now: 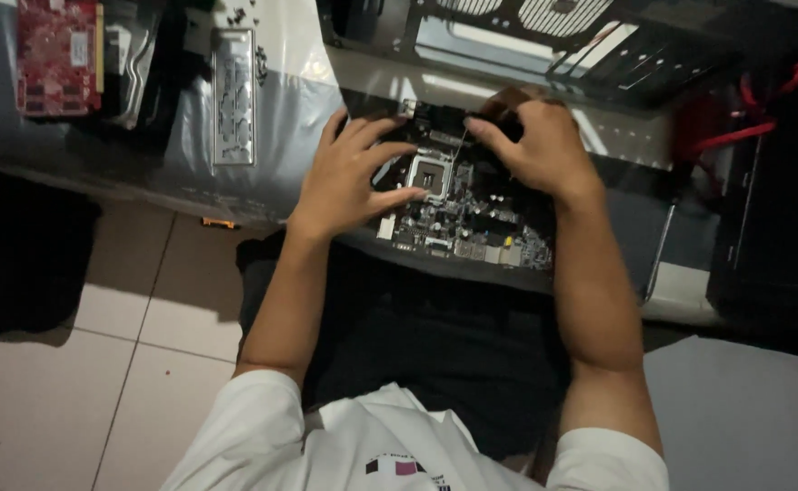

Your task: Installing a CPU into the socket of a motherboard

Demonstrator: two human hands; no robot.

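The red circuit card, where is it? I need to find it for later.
In the head view, the red circuit card lies at the far left, beyond the left hand, left of the metal port plate.

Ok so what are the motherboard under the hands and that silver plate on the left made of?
Motherboard: apparently dark matte circuit-board laminate, studded with small components and a metal-framed socket. Silver plate: likely thin stamped sheet metal, given its pale sheen and punched cutouts.

Both hands rest on a dark motherboard [458, 214]: the left hand [349, 177] beside its square socket [433, 175], the right hand [540, 145] gripping the far edge.
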